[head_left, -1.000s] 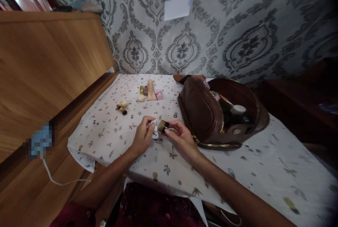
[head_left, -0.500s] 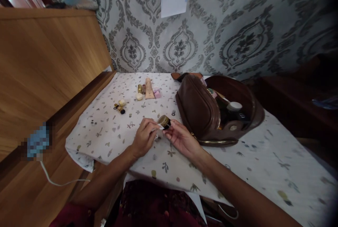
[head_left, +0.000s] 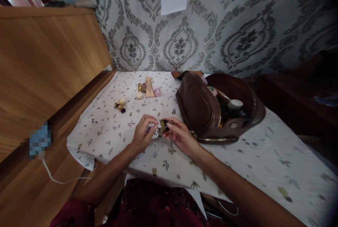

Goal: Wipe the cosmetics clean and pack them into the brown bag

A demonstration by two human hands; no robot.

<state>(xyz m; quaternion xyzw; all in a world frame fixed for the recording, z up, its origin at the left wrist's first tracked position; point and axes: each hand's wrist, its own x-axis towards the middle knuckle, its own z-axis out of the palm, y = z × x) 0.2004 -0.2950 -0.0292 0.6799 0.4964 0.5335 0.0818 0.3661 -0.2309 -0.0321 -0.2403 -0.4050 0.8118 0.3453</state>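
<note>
Left hand [head_left: 144,133], centre of the frame: fingers closing on a white cloth [head_left: 156,129] — narrow grip. Right hand [head_left: 182,137], just right of centre: fingertips gripping the dark end of a small jar [head_left: 163,126], its other end touching the cloth. Brown bag [head_left: 196,102], right of centre, is standing open and holding a white-capped container [head_left: 235,104]. Peach tube [head_left: 149,87] is lying above the hands, near a pink item [head_left: 157,92]; a black-and-gold item [head_left: 120,107] is lying further left.
</note>
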